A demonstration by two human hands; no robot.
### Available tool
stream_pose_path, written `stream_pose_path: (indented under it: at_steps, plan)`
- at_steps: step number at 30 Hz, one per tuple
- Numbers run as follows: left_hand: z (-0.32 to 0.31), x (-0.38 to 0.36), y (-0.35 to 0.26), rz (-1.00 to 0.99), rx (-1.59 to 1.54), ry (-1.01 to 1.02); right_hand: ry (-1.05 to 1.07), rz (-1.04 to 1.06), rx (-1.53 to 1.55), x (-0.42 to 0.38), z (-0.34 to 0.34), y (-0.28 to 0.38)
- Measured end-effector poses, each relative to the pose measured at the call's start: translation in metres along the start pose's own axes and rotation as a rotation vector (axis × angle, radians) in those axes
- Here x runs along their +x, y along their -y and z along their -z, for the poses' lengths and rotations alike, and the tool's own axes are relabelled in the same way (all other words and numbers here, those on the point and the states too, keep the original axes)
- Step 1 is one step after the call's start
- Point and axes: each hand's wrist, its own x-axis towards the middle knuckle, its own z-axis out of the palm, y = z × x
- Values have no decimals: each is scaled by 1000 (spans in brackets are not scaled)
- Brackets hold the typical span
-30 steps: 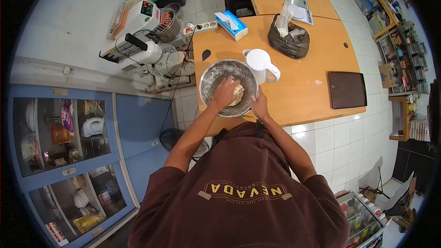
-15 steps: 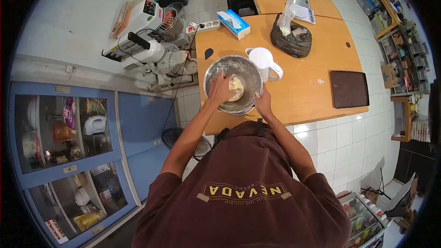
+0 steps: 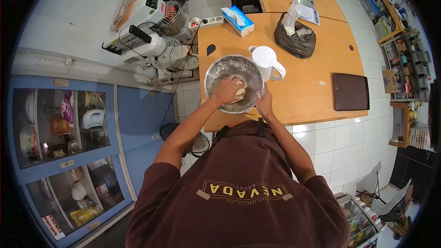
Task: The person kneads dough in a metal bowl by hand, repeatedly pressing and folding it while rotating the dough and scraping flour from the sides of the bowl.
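Observation:
A steel bowl (image 3: 213,71) dusted with flour stands at the near left part of the wooden table. Inside it lies a pale lump of dough (image 3: 240,93). My left hand (image 3: 227,90) is in the bowl, its fingers curled over the top and left of the dough. With my right hand (image 3: 264,102) I grip the bowl's right rim. Just beyond the bowl, to the right, a white pitcher (image 3: 265,58) stands close to the rim.
On the wooden table (image 3: 312,92) are a black plastic bag (image 3: 296,41), a blue tissue box (image 3: 239,21), a scale (image 3: 308,14) and a dark tray (image 3: 350,92). Mixers (image 3: 158,48) and a power strip (image 3: 206,22) are at the left; a fan (image 3: 197,143) stands below.
My left hand has moved right within the bowl, from beside the dough to over it. My right hand stays on the rim. The whole view has shifted slightly.

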Motion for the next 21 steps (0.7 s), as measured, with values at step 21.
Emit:
stream_pose_path:
  at_steps: [21]
  plan:
    - [5, 16, -12, 376, -278, -551, -71, 18, 17, 3, -2, -1]
